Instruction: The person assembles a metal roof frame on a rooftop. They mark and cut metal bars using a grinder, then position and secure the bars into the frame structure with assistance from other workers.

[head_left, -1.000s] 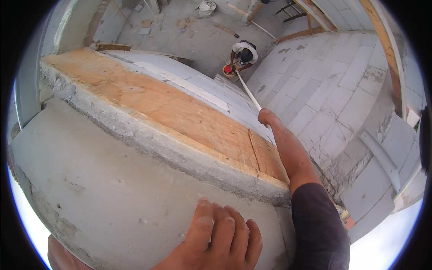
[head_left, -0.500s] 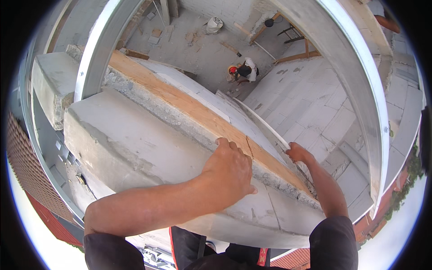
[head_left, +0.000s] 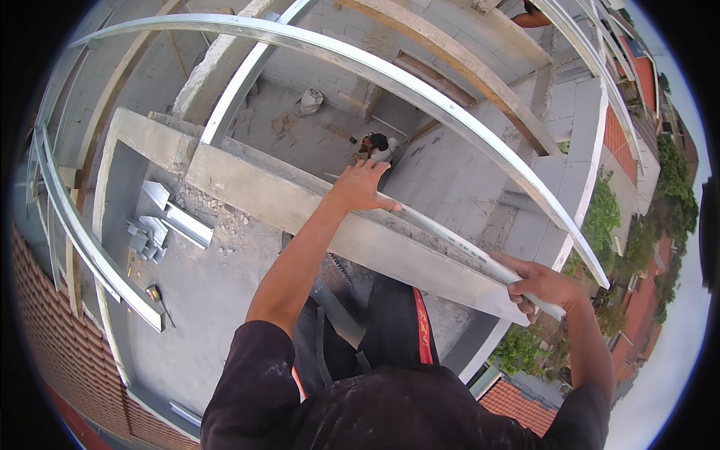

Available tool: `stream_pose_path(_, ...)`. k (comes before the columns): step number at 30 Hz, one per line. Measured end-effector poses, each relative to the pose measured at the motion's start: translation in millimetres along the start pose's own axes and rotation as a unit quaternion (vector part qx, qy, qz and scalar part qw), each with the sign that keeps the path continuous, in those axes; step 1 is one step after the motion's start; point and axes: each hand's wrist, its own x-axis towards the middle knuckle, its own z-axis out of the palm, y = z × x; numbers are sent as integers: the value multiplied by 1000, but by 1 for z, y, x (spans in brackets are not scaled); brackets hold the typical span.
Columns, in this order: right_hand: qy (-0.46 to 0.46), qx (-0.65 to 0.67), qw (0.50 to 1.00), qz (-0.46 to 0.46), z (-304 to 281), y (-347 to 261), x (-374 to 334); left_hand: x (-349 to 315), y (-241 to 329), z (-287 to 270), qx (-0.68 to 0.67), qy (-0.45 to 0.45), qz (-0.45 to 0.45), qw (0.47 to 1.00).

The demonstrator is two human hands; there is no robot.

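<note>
A long white plastic pipe [head_left: 457, 240] slants along the top of a concrete wall [head_left: 262, 191] in front of me. My right hand [head_left: 546, 285] is closed around the pipe near its right end, beyond which a short piece sticks out. My left hand [head_left: 361, 186] is over the wall top with its fingers spread. Its thumb lies beside the pipe, and whether the palm touches the pipe or the wall is hidden. Below my legs show at the near side of the wall.
A curved-looking metal channel [head_left: 450, 109] crosses above the wall. Metal offcuts [head_left: 187, 223] and a small yellow-and-black tool [head_left: 155, 294] lie on the slab at left. Far below, a person [head_left: 379, 146] crouches on the floor. A wooden beam [head_left: 465, 64] spans the upper right.
My right hand has drawn the pipe up and to the right, so more of it lies along the wall. My left hand has shifted to the wall's far edge. My view has swung and pulled back.
</note>
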Motion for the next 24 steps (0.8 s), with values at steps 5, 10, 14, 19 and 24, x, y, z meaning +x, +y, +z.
stream_pose_path(5,-76,125,941,-305,24,58,-109,-43,147,41,-89,224,97,966)
stream_pose_path(10,-6,167,753,-637,75,143,-225,-69,186,81,-119,288,47,949)
stream_pose_path(14,137,165,643,-735,62,268,-262,-108,278,58,-34,296,122,947)
stream_pose_path(19,393,79,646,-650,110,284,-169,-206,449,-43,-67,395,251,881)
stream_pose_path(24,393,-68,675,-621,197,205,-4,-291,531,-81,33,399,312,862)
